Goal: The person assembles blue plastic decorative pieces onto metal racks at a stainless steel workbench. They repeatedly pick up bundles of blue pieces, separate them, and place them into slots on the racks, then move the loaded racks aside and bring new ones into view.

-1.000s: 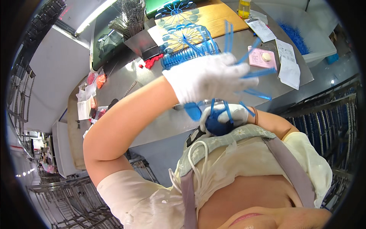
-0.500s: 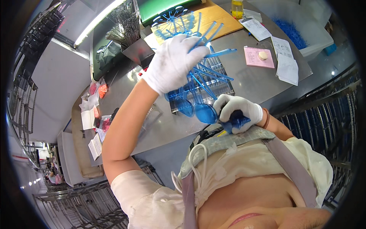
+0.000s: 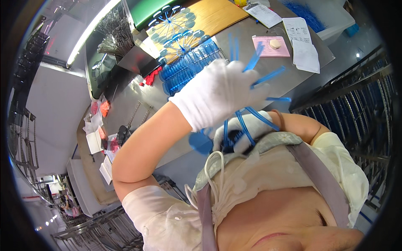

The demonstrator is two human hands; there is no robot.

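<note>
- Between 8 and 9 o'clock: a white notebook (image 3: 106, 169) and, above it, an orange packet (image 3: 104, 108), both near the edge of the grey metal worktop (image 3: 130, 94), which spreads round to 2 o'clock.
- Between 10 and 11 o'clock: a dark, open-topped holder (image 3: 140, 61) with a dense sheaf of thin wires (image 3: 114, 39); small red pieces (image 3: 151, 77) lie just beside it.
- Between 11 and 12 o'clock: a spoked wheel of blue discs (image 3: 169, 21) on a yellow board (image 3: 220, 13), and packed rows of blue discs (image 3: 180, 75) nearer the centre.
- At 6 o'clock, close to centre: a translucent blue disc (image 3: 200, 143), below the left wrist.
- At 1 o'clock, close to centre: the gloved left hand (image 3: 222, 90), back uppermost, beside blue stems (image 3: 268, 77) that fan toward 2 o'clock. Its fingers are bent and blurred; whether they pinch a stem cannot be told.
- At 3 to 4 o'clock, against the apron (image 3: 276, 144): the gloved right hand (image 3: 256, 126), fingers curled around a dark blue bundle (image 3: 233, 137), from which further stems rise.
- Between 1 and 2 o'clock: a pink card (image 3: 264, 47) bearing a pale round object (image 3: 274, 43), beside white papers (image 3: 303, 52).
- At 3 o'clock: a dark slatted rack (image 3: 351, 127).
</note>
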